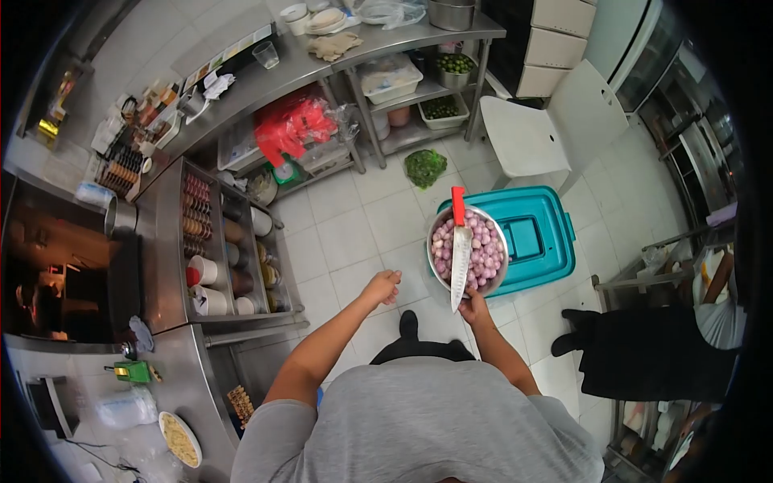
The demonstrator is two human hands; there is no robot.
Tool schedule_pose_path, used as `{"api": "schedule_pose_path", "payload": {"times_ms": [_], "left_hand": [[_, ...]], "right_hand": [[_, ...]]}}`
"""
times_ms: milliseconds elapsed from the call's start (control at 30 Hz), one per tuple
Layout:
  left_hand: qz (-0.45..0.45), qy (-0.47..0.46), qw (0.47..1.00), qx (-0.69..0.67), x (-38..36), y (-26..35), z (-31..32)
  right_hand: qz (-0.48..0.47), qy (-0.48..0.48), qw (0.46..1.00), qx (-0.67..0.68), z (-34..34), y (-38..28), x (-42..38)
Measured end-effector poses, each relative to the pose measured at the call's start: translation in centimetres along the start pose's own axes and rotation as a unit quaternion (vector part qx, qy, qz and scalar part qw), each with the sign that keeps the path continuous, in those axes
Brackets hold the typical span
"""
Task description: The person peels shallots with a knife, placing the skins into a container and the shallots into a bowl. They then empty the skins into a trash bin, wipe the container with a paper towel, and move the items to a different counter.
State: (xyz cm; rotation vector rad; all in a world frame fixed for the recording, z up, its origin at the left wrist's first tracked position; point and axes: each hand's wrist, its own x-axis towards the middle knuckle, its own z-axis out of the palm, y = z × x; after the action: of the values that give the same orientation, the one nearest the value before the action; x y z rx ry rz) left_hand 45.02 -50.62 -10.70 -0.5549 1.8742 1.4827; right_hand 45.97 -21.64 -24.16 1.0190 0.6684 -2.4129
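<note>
A metal bowl (503,278) full of small purple shallots (485,249) is at the centre right, partly over a teal plastic lid or bin (547,241). Across the top of the bowl lies a knife (461,253), its red handle pointing away and its blade tip towards me. My right hand (473,306) grips the near rim of the bowl, close to the blade tip. Left of the bowl, my left hand (383,288) is in the air with its fingers curled; whether anything is inside them cannot be made out.
A white chair (523,137) stands beyond the teal lid. A bag of green leaves (425,167) lies on the tiled floor. Steel shelves (403,48) run along the back and left. Another person's dark-clothed legs (644,354) are at the right.
</note>
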Motion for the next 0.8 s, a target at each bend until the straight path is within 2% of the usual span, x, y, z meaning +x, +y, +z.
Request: {"api": "schedule_pose_path", "payload": {"times_ms": [133,300,400,500,600,633,733,800], "left_hand": [[-0.014,-0.027,1.0,-0.006,0.9,0.2,1.8],[-0.03,-0.048,0.997,-0.057,-1.4,0.0,4.2],[-0.014,-0.044,0.99,-0.133,-2.8,0.2,6.3],[0.0,-0.054,0.981,-0.184,-3.9,-0.1,9.2],[-0.031,-0.03,0.977,-0.211,-4.9,-1.2,12.8],[-0.006,-0.022,0.966,-0.258,-5.6,-0.8,14.2],[-0.007,-0.029,0.918,-0.394,-5.8,-2.9,17.4],[0.024,0.075,0.873,-0.482,-6.8,-3.6,20.3]], "right_hand": [[-0.013,0.075,0.996,-0.051,-0.5,-2.0,0.0],[-0.004,0.042,0.991,-0.125,-3.0,-5.6,-1.6],[-0.02,0.072,0.976,-0.205,-3.5,-8.0,-4.0],[0.01,0.028,0.952,-0.305,-3.0,-11.3,-7.0],[0.028,-0.02,0.923,-0.384,-0.7,-13.9,-9.6],[0.034,-0.047,0.906,-0.419,0.3,-15.1,-9.9],[0.057,-0.128,0.863,-0.486,4.1,-17.3,-9.9],[0.098,-0.184,0.81,-0.549,6.1,-18.0,-8.8]]}}
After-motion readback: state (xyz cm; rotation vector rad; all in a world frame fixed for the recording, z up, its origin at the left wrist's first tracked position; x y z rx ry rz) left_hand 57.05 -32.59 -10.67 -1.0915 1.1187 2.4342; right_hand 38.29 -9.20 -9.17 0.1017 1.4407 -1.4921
